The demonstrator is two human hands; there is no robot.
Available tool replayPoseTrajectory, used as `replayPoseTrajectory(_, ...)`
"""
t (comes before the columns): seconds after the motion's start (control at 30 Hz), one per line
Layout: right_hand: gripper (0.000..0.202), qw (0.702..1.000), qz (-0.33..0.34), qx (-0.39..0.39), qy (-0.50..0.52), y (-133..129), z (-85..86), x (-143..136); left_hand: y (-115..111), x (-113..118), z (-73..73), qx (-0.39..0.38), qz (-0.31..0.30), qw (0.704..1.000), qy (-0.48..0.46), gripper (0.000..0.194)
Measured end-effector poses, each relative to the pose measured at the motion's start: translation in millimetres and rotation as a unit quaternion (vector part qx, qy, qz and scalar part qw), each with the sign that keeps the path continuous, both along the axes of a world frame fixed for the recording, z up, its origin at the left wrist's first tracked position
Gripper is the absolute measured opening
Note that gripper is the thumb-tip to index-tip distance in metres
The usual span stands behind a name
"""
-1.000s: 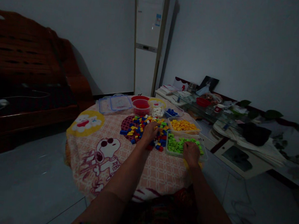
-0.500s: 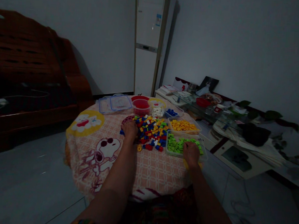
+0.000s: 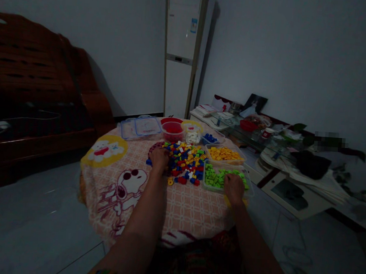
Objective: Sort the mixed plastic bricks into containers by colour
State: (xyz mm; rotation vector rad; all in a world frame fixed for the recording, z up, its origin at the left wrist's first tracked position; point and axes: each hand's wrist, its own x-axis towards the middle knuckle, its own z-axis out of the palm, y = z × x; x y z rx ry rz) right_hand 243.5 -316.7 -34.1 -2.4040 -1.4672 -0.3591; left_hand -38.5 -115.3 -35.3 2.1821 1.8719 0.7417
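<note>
My left hand point(image 3: 159, 157) rests at the left edge of a loose pile of small plastic building bricks point(image 3: 184, 159) in red, blue, yellow, white and green. Its fingers curl down among the bricks, and their tips are hidden. Over the front right of a clear plastic box point(image 3: 209, 188) of green bricks point(image 3: 215, 177), my right hand point(image 3: 234, 187) has its fingers curled closed. Whatever it may hold is too small to see. Behind that box stands another with yellow bricks point(image 3: 225, 153). Farther back are blue bricks point(image 3: 210, 137) in a box and white bricks point(image 3: 193, 137) in a tub.
A patterned cloth point(image 3: 190, 208) covers the round table. Clear lids with blue rims point(image 3: 148, 126) and a red tub point(image 3: 172, 131) lie at the back. To the right is a cluttered low glass-topped cabinet point(image 3: 234, 127); a wooden bench point(image 3: 36, 85) stands left.
</note>
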Motion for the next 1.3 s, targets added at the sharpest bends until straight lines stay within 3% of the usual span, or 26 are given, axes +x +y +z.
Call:
replayPoseTrajectory(0.1, 0.028, 1.000, -0.001, -0.001, 0.002, 0.1, -0.7, 0.7, 3.2, -3.8, 3.0, 0.021, 0.012, 1.000, -0.006, 0.036)
replayPoseTrajectory(0.3, 0.028, 1.000, 0.000, 0.003, 0.006, 0.5, -1.3, 0.7, -1.3, 18.6, 1.5, 0.045, -0.083, 0.996, -0.005, 0.032)
replayPoseTrajectory(0.53, 0.029, 1.000, -0.003, -0.002, 0.006, -0.8, 2.2, -1.8, -6.9, 30.1, -7.2, 0.015, -0.060, 0.998, 0.023, 0.034)
replayPoseTrajectory(0.83, 0.029, 1.000, -0.008, -0.009, 0.002, -0.7, 3.4, -1.2, -9.6, 27.0, 3.7, 0.007, -0.059, 0.998, 0.014, 0.019)
replayPoseTrajectory(1.03, 0.029, 1.000, -0.002, -0.009, -0.003, 0.5, 1.8, -0.4, -12.8, 29.3, 8.7, 0.062, -0.064, 0.992, -0.092, 0.019)
replayPoseTrajectory(1.13, 0.029, 1.000, -0.008, -0.010, -0.001, 0.7, 1.1, -0.4, -20.8, 40.5, 12.4, 0.066, -0.107, 0.981, -0.149, 0.018)
replayPoseTrajectory(1.3, 0.030, 1.000, -0.008, -0.008, -0.001, 0.1, 0.4, -1.0, -48.2, 73.6, 20.8, 0.066, -0.236, 0.951, -0.188, 0.016)
